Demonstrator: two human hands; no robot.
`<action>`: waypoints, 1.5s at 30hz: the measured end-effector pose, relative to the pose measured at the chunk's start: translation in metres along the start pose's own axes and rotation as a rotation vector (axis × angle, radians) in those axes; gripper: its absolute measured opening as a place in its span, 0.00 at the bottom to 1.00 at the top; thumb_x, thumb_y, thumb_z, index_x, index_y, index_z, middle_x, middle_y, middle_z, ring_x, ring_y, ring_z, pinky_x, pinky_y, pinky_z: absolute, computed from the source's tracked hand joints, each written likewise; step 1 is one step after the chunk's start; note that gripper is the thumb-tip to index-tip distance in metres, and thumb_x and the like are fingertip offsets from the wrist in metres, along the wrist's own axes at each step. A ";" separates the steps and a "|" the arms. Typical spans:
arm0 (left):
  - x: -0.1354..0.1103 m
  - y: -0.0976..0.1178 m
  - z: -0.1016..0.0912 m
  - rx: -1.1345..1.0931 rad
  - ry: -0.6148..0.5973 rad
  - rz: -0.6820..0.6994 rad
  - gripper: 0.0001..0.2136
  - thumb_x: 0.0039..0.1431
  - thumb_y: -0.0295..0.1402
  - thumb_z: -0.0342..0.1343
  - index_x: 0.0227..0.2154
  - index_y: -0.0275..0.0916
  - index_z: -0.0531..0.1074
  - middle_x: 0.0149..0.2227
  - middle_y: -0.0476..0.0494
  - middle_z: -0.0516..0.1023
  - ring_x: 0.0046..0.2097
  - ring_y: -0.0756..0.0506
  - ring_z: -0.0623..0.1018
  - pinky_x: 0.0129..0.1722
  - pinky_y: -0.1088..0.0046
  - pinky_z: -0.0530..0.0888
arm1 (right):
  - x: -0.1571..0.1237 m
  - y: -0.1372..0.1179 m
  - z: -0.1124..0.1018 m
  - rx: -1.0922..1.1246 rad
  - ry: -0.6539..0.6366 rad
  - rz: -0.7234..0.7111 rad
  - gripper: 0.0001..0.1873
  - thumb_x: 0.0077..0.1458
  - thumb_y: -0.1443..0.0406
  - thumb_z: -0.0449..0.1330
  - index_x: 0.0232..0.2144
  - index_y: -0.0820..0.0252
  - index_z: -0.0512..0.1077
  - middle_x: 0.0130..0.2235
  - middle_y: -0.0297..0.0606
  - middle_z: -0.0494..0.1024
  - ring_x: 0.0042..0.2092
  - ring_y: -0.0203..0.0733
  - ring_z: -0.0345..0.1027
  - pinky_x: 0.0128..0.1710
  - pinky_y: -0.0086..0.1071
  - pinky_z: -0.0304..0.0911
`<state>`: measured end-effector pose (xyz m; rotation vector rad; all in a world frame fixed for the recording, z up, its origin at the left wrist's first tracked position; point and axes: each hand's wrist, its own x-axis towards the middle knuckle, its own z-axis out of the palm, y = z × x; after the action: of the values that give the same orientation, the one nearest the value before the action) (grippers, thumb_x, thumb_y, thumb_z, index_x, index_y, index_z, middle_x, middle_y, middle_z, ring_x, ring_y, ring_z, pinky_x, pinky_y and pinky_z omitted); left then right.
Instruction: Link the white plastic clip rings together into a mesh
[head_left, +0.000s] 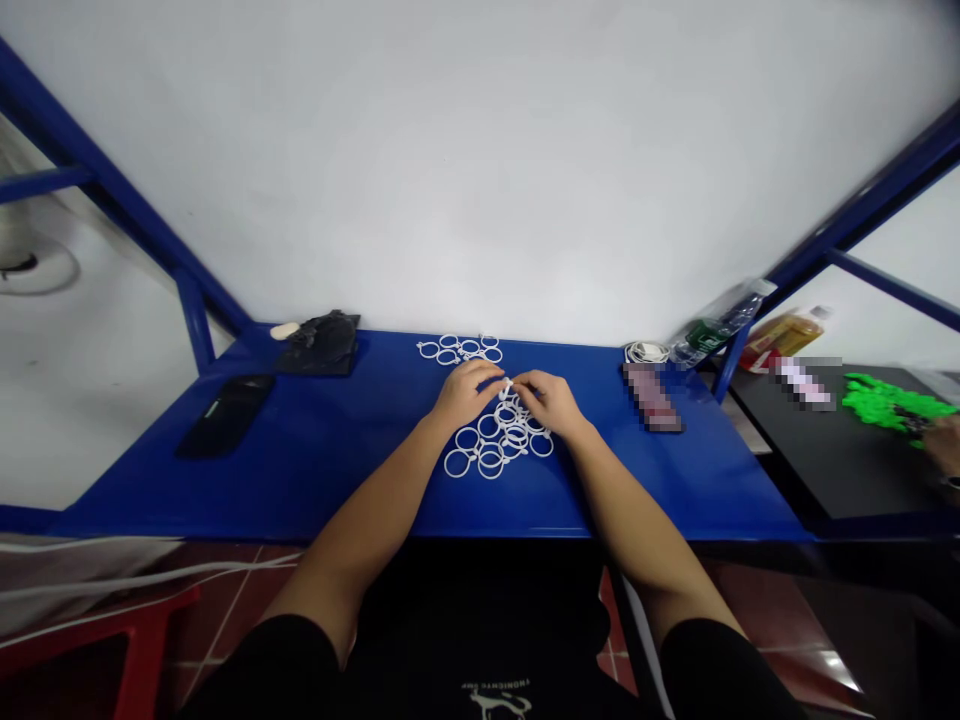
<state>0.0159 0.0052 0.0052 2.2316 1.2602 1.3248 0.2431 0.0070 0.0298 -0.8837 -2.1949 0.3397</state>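
Several white plastic curtain rings (pixel 490 460), each with a small eyelet piece, lie in an overlapping pile on the blue table (pixel 337 480). A second, smaller group of white rings (pixel 448 356) rests behind my left hand, near the wall. My left hand (pixel 469 395) and my right hand (pixel 547 400) meet over the back of the pile. Their fingertips pinch a white curtain ring (pixel 505 391) from either side. The fingers hide part of this ring, and its small joint is hard to make out.
A black phone (pixel 226 415) and a crumpled black bag (pixel 322 343) lie on the left. On the right are a pixelated phone (pixel 652 397), a coiled white cable (pixel 645 352) and a plastic bottle (pixel 720 325). Another person's hand (pixel 943 445) is by green pieces (pixel 892 403).
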 end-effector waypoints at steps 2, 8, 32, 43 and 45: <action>0.002 -0.008 -0.008 0.092 0.058 -0.094 0.11 0.72 0.36 0.57 0.50 0.43 0.81 0.53 0.40 0.82 0.56 0.41 0.80 0.59 0.58 0.77 | 0.000 0.002 -0.005 -0.041 0.029 -0.016 0.11 0.71 0.62 0.57 0.44 0.55 0.80 0.40 0.41 0.86 0.41 0.44 0.79 0.44 0.37 0.72; 0.002 -0.041 -0.023 0.447 -0.003 -0.469 0.20 0.69 0.31 0.56 0.62 0.42 0.74 0.60 0.33 0.78 0.60 0.32 0.76 0.60 0.52 0.73 | 0.000 0.008 -0.008 -0.079 0.080 -0.017 0.11 0.71 0.62 0.58 0.45 0.55 0.81 0.40 0.41 0.86 0.42 0.45 0.80 0.44 0.38 0.73; -0.010 0.009 0.011 -0.011 0.035 -0.023 0.08 0.70 0.38 0.61 0.41 0.44 0.85 0.38 0.44 0.86 0.39 0.45 0.84 0.44 0.68 0.80 | 0.000 -0.001 0.006 -0.008 0.041 0.008 0.11 0.72 0.61 0.57 0.45 0.54 0.80 0.41 0.40 0.85 0.41 0.44 0.79 0.43 0.36 0.72; -0.005 0.011 0.007 0.032 -0.010 0.011 0.07 0.71 0.34 0.59 0.38 0.42 0.82 0.35 0.47 0.83 0.39 0.46 0.80 0.44 0.68 0.76 | 0.000 0.000 0.017 0.020 0.051 0.057 0.09 0.71 0.63 0.56 0.44 0.55 0.77 0.40 0.39 0.84 0.40 0.43 0.79 0.41 0.33 0.69; -0.002 0.004 0.003 0.127 0.003 0.018 0.06 0.68 0.33 0.62 0.37 0.42 0.83 0.39 0.44 0.82 0.44 0.43 0.80 0.50 0.64 0.75 | 0.000 0.001 0.016 0.014 0.046 0.066 0.09 0.71 0.62 0.57 0.44 0.55 0.78 0.41 0.39 0.84 0.41 0.43 0.79 0.42 0.33 0.69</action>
<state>0.0201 0.0014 0.0049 2.3316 1.3646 1.2877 0.2321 0.0078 0.0187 -0.9489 -2.1222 0.3626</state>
